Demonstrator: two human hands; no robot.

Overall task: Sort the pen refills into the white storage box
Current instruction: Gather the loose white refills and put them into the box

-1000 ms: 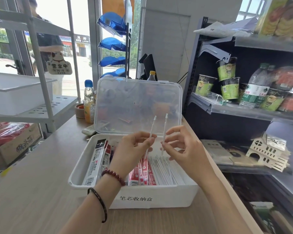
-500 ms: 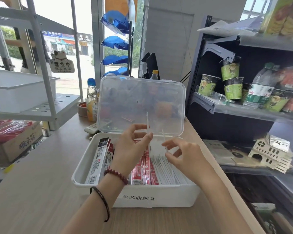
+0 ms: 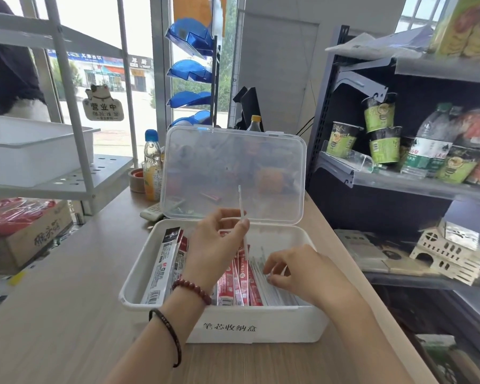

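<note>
Mid-sort, my left grip point(image 3: 216, 245) pinches a clear refill point(image 3: 241, 202) upright, while my right grip point(image 3: 302, 273) has an unclear hold; next I'd lay it into the white storage box point(image 3: 288, 325).

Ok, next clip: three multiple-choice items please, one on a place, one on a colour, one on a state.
1. Where is the right hand? A. on the counter; B. inside the white storage box, on the loose white refills; C. on a shelf.
2. What colour are the packs in the middle of the box? A. red; B. blue; C. green.
3. The left hand is: A. open, empty; B. flat on the counter; C. pinching one pen refill upright.
Answers: 1 B, its fingertips touch refills inside the walls. 2 A, red wrappers show between the hands. 3 C, the refill stands up from its fingertips.
</note>
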